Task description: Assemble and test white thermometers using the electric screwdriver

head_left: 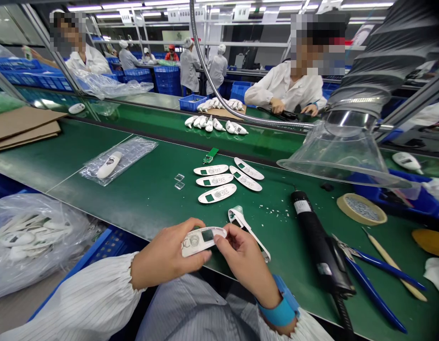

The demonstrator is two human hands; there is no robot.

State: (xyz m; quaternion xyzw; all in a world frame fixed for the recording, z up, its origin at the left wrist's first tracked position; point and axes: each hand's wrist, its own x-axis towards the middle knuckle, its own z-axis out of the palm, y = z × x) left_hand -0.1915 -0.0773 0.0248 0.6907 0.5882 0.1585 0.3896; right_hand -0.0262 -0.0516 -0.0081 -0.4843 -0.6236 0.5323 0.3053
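Note:
My left hand [165,258] and my right hand [242,258] together hold a white plastic front cover [202,239] with a dark display window, just over the near edge of the green bench [141,199]. My left fingers grip its rounded button end; my right thumb and fingertips pinch the window end. Just beyond my right hand, a white thermometer body shell [246,228] lies on the bench. Farther out lie several more white front covers [226,179], a small green circuit board [210,155] and two small clear lenses [179,182].
A black electric screwdriver [317,239], blue-handled cutters [373,279], a wooden stick [393,270] and a tape roll [361,208] lie at right under a clear fume hood [342,151]. A bagged white thermometer [110,164] lies at left. Co-workers [293,85] sit across the line.

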